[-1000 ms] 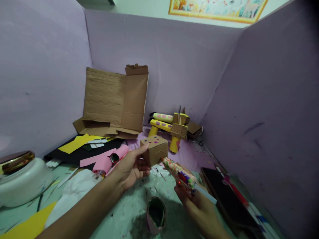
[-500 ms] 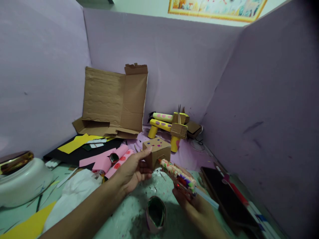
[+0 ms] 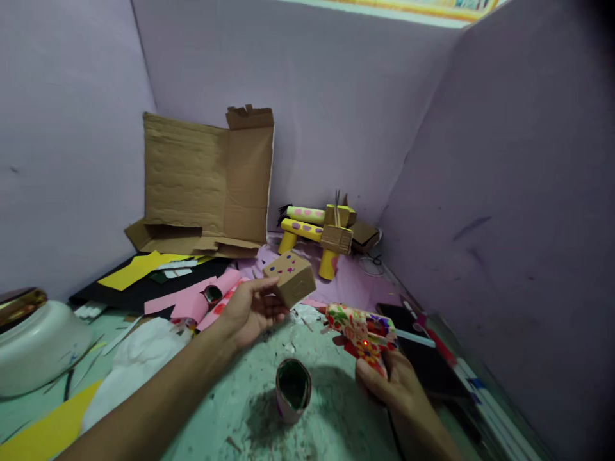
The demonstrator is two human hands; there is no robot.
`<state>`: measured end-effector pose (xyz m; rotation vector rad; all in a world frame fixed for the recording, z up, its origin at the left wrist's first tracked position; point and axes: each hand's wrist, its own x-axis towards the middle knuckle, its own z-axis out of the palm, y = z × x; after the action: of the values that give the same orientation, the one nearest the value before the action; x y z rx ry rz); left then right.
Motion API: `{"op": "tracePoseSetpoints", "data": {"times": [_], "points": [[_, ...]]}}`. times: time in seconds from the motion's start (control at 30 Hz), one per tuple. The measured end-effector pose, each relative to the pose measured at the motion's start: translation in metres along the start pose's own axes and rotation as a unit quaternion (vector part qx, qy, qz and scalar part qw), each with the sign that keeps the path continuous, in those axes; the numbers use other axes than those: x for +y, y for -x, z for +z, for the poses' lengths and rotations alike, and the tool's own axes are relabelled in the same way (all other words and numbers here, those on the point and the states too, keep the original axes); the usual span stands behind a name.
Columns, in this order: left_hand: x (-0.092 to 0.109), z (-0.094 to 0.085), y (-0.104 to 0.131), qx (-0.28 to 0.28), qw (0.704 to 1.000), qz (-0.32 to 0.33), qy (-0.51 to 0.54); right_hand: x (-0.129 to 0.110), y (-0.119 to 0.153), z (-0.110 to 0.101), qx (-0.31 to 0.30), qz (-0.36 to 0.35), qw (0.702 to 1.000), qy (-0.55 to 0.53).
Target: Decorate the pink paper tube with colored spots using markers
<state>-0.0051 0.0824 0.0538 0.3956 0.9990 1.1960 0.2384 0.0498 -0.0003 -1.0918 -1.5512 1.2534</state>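
My left hand pinches a small brown cardboard box by its near left edge, with coloured dots on its top face. A floral-patterned hot glue gun is in my right hand, my fingers wrapped round its handle. Its nozzle points left, apart from the box. A clear glue stick sticks out of its back, and a small red light glows on its side. Between my hands and nearer to me, a short paper tube with a dark inside stands upright on the table.
Yellow cardboard animal figures stand at the back. An opened cardboard carton leans behind the paper scraps and pink rolls. White tissue and a white pot lie left. A dark flat slab and markers sit right.
The glue gun has moved away from the box to the right, and its side now faces me. The box has tilted in my left hand. The view has shifted slightly.
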Motion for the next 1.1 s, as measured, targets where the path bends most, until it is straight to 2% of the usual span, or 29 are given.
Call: {"op": "tracePoseSetpoints", "data": {"times": [0.1, 0.2, 0.33, 0.47, 0.7, 0.93, 1.1], "points": [[-0.001, -0.002, -0.003, -0.017, 1.000, -0.003, 0.021, -0.003, 0.003, -0.001, -0.044, 0.009, 0.999, -0.024], [-0.011, -0.005, -0.007, -0.028, 0.998, 0.001, 0.049, -0.004, 0.005, -0.006, -0.065, -0.010, 0.998, -0.002], [-0.035, -0.008, -0.014, -0.020, 0.997, 0.009, 0.073, -0.004, 0.013, -0.015, -0.037, -0.004, 0.999, 0.005], [-0.049, -0.015, -0.016, -0.017, 0.997, 0.003, 0.075, -0.004, 0.020, -0.012, 0.007, 0.006, 1.000, 0.007], [-0.046, -0.021, -0.014, -0.009, 0.998, 0.002, 0.058, 0.003, 0.013, -0.003, 0.026, 0.009, 1.000, -0.004], [-0.053, -0.017, -0.001, 0.062, 0.997, 0.046, 0.013, 0.007, 0.012, -0.007, 0.030, 0.014, 0.999, -0.017], [-0.053, -0.015, 0.006, 0.099, 0.993, 0.060, -0.003, 0.005, 0.011, -0.008, 0.005, 0.014, 1.000, -0.018]]}}
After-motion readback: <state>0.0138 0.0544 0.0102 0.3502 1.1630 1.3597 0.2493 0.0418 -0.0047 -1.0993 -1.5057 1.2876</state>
